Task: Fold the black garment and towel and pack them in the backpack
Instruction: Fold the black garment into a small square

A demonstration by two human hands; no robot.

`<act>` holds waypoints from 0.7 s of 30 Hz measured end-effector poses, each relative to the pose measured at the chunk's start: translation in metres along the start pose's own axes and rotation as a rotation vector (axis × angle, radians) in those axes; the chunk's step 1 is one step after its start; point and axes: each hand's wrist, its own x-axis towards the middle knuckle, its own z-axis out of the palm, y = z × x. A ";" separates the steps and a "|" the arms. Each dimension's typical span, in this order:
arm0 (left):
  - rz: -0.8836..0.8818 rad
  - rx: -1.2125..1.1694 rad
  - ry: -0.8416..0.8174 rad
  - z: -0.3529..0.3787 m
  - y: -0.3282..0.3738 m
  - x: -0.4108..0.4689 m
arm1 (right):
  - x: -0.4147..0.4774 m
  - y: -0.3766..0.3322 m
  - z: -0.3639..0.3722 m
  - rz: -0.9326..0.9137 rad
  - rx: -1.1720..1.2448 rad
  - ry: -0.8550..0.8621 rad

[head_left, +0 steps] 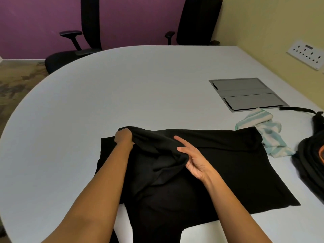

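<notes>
A black knit garment (219, 172) lies spread flat on a pale grey, round-ended table (105, 88), with its near hem hanging over the six o'clock edge. The left hand (123, 139) is clamped on a raised fold of cloth at the garment's ten o'clock corner, and the fingers are buried in the fabric. The right hand (194, 158) rests against the same bunched ridge near the garment's middle. Two of its fingers are straight and apart, but the rest are hidden by cloth, so I cannot tell whether it grips.

At two o'clock from the garment a crumpled white-and-mint striped towel (268, 130) touches the garment's far right corner. At three o'clock a black fabric backpack (308, 155) lies at the frame's edge, and a sliver of orange shows at its mouth. Its contents are out of sight. Its black strap (296, 109) trails towards twelve o'clock. Beyond the towel, a grey metal hatch (247, 93) sits flush in the tabletop.
</notes>
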 end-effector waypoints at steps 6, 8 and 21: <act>0.206 0.204 -0.021 -0.046 0.004 0.019 | -0.005 0.011 0.005 0.105 -0.145 -0.060; 0.195 0.180 -0.044 -0.058 -0.001 0.022 | 0.000 0.025 0.011 0.140 -0.339 0.026; 0.486 0.429 -0.092 -0.069 -0.054 0.011 | -0.004 0.104 0.044 -0.820 -2.186 -0.552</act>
